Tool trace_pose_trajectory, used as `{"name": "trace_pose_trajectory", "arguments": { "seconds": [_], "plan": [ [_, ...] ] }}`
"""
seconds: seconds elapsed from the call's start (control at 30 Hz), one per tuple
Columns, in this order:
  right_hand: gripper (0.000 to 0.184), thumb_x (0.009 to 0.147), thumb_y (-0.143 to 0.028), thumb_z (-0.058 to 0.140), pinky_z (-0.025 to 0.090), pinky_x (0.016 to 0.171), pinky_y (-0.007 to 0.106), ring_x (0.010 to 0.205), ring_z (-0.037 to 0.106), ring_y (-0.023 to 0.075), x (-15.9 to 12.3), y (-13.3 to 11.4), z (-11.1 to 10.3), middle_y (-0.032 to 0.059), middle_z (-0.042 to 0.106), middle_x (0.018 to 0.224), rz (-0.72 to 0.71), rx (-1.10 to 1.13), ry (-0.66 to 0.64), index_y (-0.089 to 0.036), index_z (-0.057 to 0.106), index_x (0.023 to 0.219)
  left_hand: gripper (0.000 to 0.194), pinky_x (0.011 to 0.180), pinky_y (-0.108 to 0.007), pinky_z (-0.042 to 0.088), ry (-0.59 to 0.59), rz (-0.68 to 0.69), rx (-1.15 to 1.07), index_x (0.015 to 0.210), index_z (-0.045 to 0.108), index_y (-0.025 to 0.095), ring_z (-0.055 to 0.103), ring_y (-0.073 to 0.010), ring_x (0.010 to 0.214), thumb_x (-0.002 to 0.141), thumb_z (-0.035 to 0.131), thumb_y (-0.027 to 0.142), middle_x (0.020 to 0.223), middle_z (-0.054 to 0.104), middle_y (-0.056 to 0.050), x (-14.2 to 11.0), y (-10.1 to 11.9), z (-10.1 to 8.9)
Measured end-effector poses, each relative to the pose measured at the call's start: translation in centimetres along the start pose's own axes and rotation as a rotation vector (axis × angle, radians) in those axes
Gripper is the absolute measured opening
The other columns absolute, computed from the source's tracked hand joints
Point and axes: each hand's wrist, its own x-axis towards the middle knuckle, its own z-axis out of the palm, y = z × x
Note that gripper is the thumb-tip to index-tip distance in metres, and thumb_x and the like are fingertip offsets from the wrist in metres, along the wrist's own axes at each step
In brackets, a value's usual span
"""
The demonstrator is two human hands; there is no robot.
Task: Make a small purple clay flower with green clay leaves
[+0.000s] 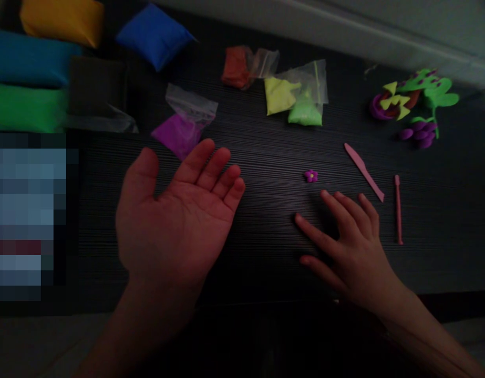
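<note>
Evidently between grips, the left hand (175,226) was open, palm up. The right hand (358,257), fingers spread, was near the purple flower (311,176), so small it called for a light pinch.

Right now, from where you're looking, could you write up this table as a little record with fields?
left hand: open, palm up, nothing visible in it
right hand: palm down, fingers spread, nearest the small flower
small flower: purple, yellow centre
pink tools: knife shape, thin rod
opened-out colours: purple bag, red bag
far right: purple berry-like cluster
</note>
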Motion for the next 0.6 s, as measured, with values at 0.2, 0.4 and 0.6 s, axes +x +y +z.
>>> {"name": "trace_pose_trajectory", "arguments": {
  "seconds": [0.2,0.4,0.6],
  "plan": [
    [0.059,0.075,-0.049,0.051,0.018,0.099,0.057,0.127,0.024,0.0327,0.03,0.08,0.13,0.0139,0.025,0.140,0.043,-0.012,0.010,-0.025,0.040,0.128,0.038,0.078,-0.034,0.051,-0.008,0.011,0.024,0.089,0.058,0.027,0.053,-0.0234,0.106,0.080,0.034,0.055,0.097,0.063,-0.002,-0.04,-0.03,-0.02],
    [0.059,0.075,-0.049,0.052,0.019,0.100,0.056,0.127,0.024,0.0327,0.15,-0.01,0.16,0.0147,0.025,0.140,0.050,-0.013,0.019,-0.025,0.040,0.128,0.038,0.079,-0.034,0.050,-0.001,0.012,0.004,0.088,0.059,0.026,0.053,-0.0239,0.106,0.080,0.036,0.055,0.097,0.063,-0.002,0.00,0.05,0.03],
    [0.058,0.075,-0.049,0.052,0.019,0.099,0.057,0.126,0.024,0.0329,0.14,-0.07,0.18,0.0125,0.024,0.141,0.024,0.001,0.014,-0.028,0.041,0.127,0.038,0.079,-0.033,0.050,0.019,-0.004,0.006,0.087,0.060,0.026,0.054,-0.0234,0.105,0.079,0.036,0.055,0.098,0.063,-0.001,0.02,0.09,0.15]
  ]
}}
